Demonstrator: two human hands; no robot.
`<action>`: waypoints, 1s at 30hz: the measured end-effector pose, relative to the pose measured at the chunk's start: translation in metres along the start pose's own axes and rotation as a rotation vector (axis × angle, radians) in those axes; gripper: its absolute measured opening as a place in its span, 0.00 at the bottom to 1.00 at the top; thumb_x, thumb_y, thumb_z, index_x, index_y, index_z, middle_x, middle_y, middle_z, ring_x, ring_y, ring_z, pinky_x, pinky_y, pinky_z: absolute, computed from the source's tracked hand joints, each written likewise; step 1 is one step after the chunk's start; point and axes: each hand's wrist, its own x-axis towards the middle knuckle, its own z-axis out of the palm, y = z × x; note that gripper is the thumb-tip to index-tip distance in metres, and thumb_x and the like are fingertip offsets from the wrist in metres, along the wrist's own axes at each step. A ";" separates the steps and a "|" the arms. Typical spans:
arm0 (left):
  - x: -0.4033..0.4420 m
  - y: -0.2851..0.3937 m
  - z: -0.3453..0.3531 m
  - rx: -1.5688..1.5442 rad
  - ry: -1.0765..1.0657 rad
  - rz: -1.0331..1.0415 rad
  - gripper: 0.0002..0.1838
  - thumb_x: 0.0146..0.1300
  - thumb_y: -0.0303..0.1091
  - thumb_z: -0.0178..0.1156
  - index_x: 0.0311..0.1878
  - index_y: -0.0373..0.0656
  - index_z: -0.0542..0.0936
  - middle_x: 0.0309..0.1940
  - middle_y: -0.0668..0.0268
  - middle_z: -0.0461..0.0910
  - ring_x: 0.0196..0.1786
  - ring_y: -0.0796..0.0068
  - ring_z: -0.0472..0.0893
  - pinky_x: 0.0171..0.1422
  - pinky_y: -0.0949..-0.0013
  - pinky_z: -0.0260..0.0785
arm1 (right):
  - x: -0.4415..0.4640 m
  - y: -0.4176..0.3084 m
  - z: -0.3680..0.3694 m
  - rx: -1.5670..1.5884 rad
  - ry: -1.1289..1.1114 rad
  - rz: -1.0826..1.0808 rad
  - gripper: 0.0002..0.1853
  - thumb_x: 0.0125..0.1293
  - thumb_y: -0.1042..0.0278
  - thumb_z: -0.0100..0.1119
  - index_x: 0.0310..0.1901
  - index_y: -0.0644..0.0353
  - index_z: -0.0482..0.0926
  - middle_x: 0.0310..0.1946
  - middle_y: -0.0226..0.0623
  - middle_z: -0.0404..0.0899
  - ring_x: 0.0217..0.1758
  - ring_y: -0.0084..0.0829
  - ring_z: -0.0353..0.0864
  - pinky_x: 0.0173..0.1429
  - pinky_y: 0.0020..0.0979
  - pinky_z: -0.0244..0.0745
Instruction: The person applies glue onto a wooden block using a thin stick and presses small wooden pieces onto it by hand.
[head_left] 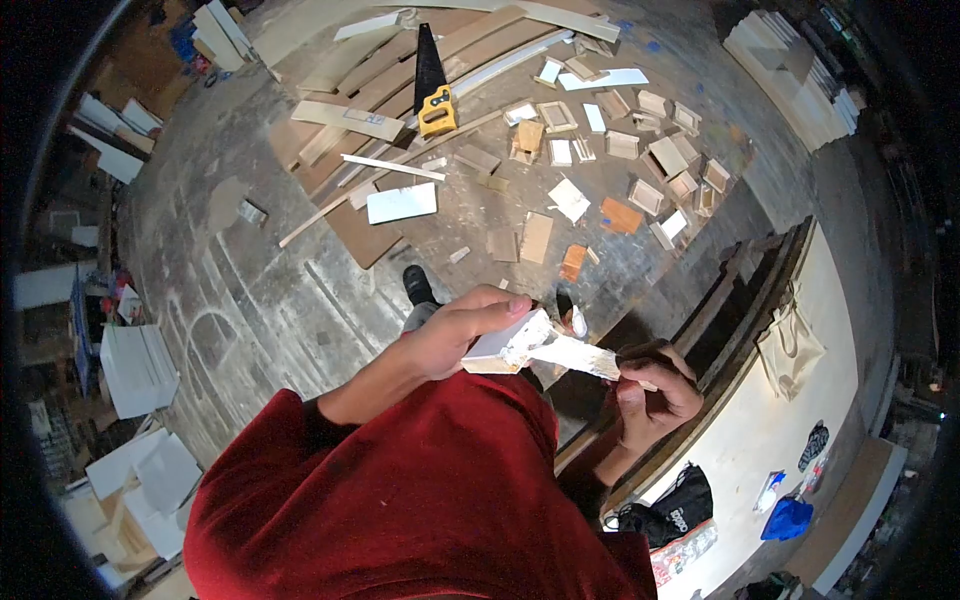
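Observation:
My left hand (460, 330) is closed around a small box-shaped wooden piece (490, 358), with the thumb along its upper edge. White paste is smeared over its right end. From the right, my right hand (655, 393) pinches a flat wooden stick (580, 357) coated in the same white paste. The stick's far end meets the pasted end of the wooden piece. Both hands are in front of the red shirt, above the floor. The undersides of the wooden piece and of the left fingers are hidden.
A yellow-handled saw (436, 105) lies among long boards. Several small wooden boxes (622, 145) and offcuts are scattered on the floor ahead. At right stands a white-topped table (740, 450), bearing a cloth bag (790, 350) and a black pouch (688, 508). White panels (137, 370) are stacked at left.

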 end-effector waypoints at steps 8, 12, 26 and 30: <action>0.017 0.007 0.006 0.017 -0.058 0.017 0.24 0.74 0.49 0.54 0.47 0.33 0.82 0.36 0.62 0.84 0.36 0.78 0.81 0.40 0.74 0.71 | 0.018 0.015 -0.001 0.002 -0.015 0.030 0.14 0.53 0.62 0.77 0.33 0.65 0.88 0.27 0.40 0.85 0.30 0.31 0.84 0.38 0.27 0.76; 0.028 0.005 0.007 0.036 -0.113 0.019 0.24 0.75 0.50 0.51 0.44 0.33 0.81 0.33 0.63 0.83 0.33 0.79 0.80 0.39 0.75 0.70 | 0.016 0.029 -0.009 0.027 0.114 0.030 0.14 0.54 0.62 0.76 0.33 0.66 0.88 0.27 0.40 0.85 0.30 0.30 0.83 0.38 0.26 0.75; 0.050 0.010 0.012 0.078 -0.173 0.038 0.27 0.78 0.51 0.45 0.43 0.33 0.80 0.31 0.63 0.80 0.29 0.81 0.75 0.33 0.76 0.65 | 0.033 0.041 -0.011 0.114 0.118 -0.027 0.11 0.54 0.68 0.76 0.32 0.67 0.87 0.27 0.40 0.84 0.30 0.30 0.83 0.38 0.28 0.76; 0.053 0.009 0.006 0.084 -0.189 0.042 0.27 0.78 0.50 0.45 0.42 0.33 0.80 0.30 0.63 0.81 0.29 0.81 0.75 0.33 0.76 0.65 | 0.036 0.041 -0.009 0.121 0.071 0.034 0.11 0.54 0.68 0.76 0.32 0.67 0.87 0.27 0.40 0.85 0.30 0.31 0.83 0.38 0.28 0.76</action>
